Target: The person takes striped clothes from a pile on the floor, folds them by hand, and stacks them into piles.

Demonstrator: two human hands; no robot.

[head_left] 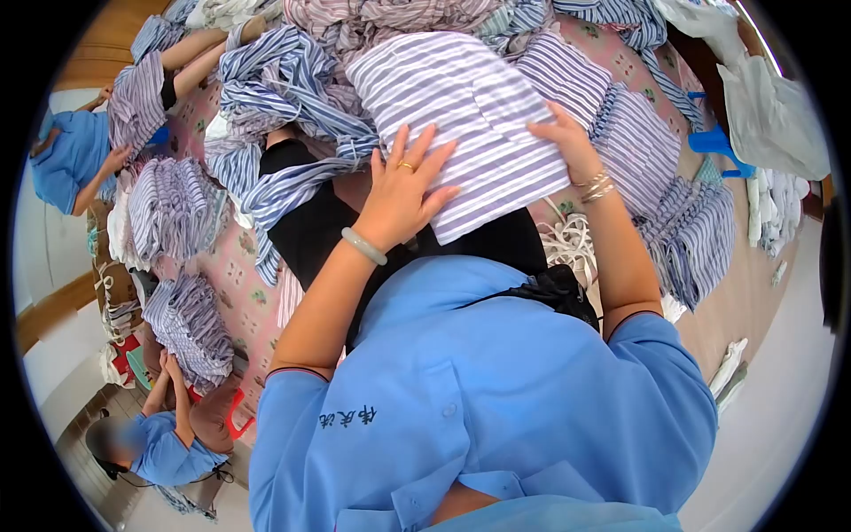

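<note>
Stacks of folded purple-and-white striped cloth (pixel 175 208) stand at left, then tangled blue-and-white striped fabric (pixel 297 80). The left hand (pixel 406 182), fingers spread, lies on a folded lavender-and-white striped bundle (pixel 483 106) above the black-clad lap (pixel 503 238); the right hand (pixel 570 146) touches its right edge, grip unclear. Folded striped bundles (pixel 638 151) lie rightmost.

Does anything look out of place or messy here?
Yes: a blue-striped cloth lies twisted across the black-clad leg, looking untidy compared with the folded cloth under the left hand and right hand. No spill stands out.
</note>
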